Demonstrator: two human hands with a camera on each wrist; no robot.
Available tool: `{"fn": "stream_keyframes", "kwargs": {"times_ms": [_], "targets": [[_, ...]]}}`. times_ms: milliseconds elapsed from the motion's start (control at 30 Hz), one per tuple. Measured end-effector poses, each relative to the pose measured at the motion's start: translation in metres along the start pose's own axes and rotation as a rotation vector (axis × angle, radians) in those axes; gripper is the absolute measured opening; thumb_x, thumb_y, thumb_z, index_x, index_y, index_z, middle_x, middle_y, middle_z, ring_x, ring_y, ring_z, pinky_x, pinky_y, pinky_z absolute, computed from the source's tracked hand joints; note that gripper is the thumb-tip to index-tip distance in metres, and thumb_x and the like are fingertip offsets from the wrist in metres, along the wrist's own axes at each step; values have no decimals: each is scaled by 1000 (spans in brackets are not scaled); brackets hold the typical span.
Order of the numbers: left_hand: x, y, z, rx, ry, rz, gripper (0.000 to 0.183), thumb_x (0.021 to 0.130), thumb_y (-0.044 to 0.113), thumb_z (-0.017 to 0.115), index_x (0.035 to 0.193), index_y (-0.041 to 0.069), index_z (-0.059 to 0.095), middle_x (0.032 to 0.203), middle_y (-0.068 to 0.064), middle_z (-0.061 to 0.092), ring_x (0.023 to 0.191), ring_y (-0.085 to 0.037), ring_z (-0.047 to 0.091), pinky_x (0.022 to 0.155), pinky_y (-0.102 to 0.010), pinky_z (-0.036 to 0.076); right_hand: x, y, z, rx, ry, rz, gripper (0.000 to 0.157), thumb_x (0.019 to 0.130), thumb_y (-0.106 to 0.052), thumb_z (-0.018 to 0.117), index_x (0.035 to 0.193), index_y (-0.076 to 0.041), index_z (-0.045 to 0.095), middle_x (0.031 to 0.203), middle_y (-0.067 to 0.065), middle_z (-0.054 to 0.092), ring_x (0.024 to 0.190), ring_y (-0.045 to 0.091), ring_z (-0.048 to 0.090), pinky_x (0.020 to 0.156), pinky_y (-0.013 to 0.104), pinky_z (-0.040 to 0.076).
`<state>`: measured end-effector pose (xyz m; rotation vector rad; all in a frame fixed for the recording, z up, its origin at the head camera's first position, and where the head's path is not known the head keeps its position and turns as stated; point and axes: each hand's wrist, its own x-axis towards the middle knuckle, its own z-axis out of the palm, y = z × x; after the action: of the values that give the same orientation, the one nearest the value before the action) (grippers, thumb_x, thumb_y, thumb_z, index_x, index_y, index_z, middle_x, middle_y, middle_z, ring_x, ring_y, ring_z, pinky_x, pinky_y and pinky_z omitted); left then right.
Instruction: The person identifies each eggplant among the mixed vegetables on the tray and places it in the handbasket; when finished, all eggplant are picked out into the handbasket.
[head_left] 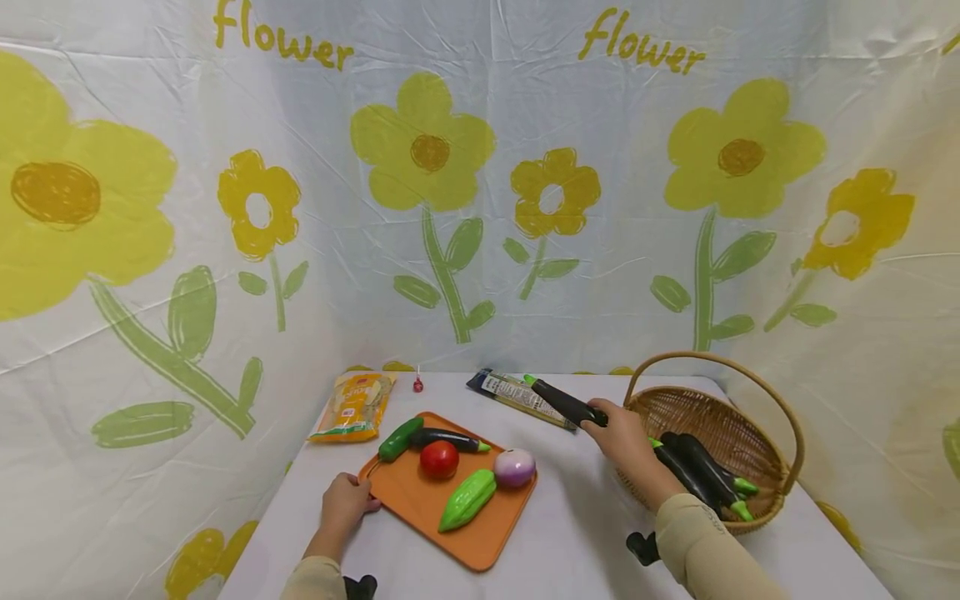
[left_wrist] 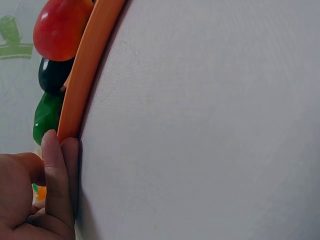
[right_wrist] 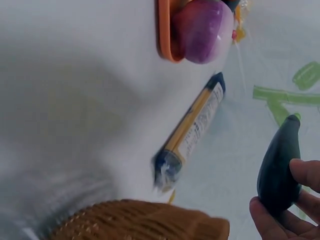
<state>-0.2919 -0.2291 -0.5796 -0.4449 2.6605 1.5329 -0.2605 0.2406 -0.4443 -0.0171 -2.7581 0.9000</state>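
Note:
Above the table my right hand [head_left: 626,437] grips the thick end of a dark eggplant [head_left: 564,402], its green tip pointing to the left. Just beside that hand is a wicker basket [head_left: 789,467] with more eggplants [head_left: 697,467] lying in it. My left hand [head_left: 347,505] holds the left edge of an orange tray [head_left: 486,554] on the table. The tray bears a green pepper [head_left: 400,439], another eggplant [head_left: 444,438], a tomato [head_left: 439,460], a ridged green gourd [head_left: 467,502] and a purple-and-white onion [head_left: 515,468]. In the right wrist view, fingers and thumb pinch the eggplant [right_wrist: 280,170].
A yellow-orange snack bag [head_left: 354,408] lies behind the tray at the left, near a small red lollipop [head_left: 417,385]. A long packet [head_left: 521,397], apparently noodles, lies at the back middle. The basket's tall handle [head_left: 712,357] arches up at the right. A flowered curtain [head_left: 465,250] surrounds the table.

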Motion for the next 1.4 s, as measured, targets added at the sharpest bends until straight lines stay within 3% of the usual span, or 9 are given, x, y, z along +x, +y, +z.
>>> {"fn": "stream_keyframes", "kwargs": {"times_ms": [233,333,400,467,633,867,1167,1400], "targets": [[3,-2,0,19,5,-15,27,101,11,56,111,-13,47,83,-17,61,62,-14,69,59,-26,56,-16,19,-21,-24,7,22,48,97,-24,69,139,-2,58,130,30,60,113,46,61,83,55,53],[3,-1,0,16,3,-14,27,101,11,56,111,-13,47,83,-17,61,62,-14,69,59,-27,56,-24,26,-31,-33,20,27,49,97,-23,69,139,-1,58,126,29,63,91,39,66,72,48,52],[2,-1,0,17,1,-10,27,100,10,55,111,-13,47,83,-18,61,62,-14,69,59,-27,57,-28,31,-37,-40,25,29,50,97,-24,69,139,-1,57,121,28,65,76,30,63,63,41,48],[2,-1,0,20,3,-9,27,100,10,56,110,-13,47,83,-19,61,62,-14,69,59,-27,57,-32,37,-43,-43,24,36,50,96,-24,69,139,-1,57,117,28,66,71,26,58,60,39,44],[3,-2,-1,16,6,-4,26,100,10,56,108,-13,47,86,-22,62,61,-14,69,59,-28,56,-38,53,-53,-62,30,41,51,96,-26,70,138,-1,58,117,31,65,80,29,60,62,40,46],[4,-1,-3,15,-6,-4,27,100,11,56,108,-12,47,85,-20,61,61,-14,69,59,-28,56,-48,71,-60,-72,34,78,53,97,-26,69,140,1,55,118,35,62,78,29,61,58,38,46],[4,-3,-2,22,-13,-2,26,100,11,55,109,-12,47,83,-18,62,62,-15,70,60,-28,56,-61,88,-67,-140,76,73,49,94,-22,71,134,4,59,120,35,63,95,47,64,67,51,51],[4,-2,-1,15,-12,-1,24,100,9,55,108,-12,47,83,-18,61,61,-14,69,59,-28,56,-69,102,-75,-165,84,106,49,94,-21,71,131,8,58,118,37,62,89,48,65,66,53,53]]}}
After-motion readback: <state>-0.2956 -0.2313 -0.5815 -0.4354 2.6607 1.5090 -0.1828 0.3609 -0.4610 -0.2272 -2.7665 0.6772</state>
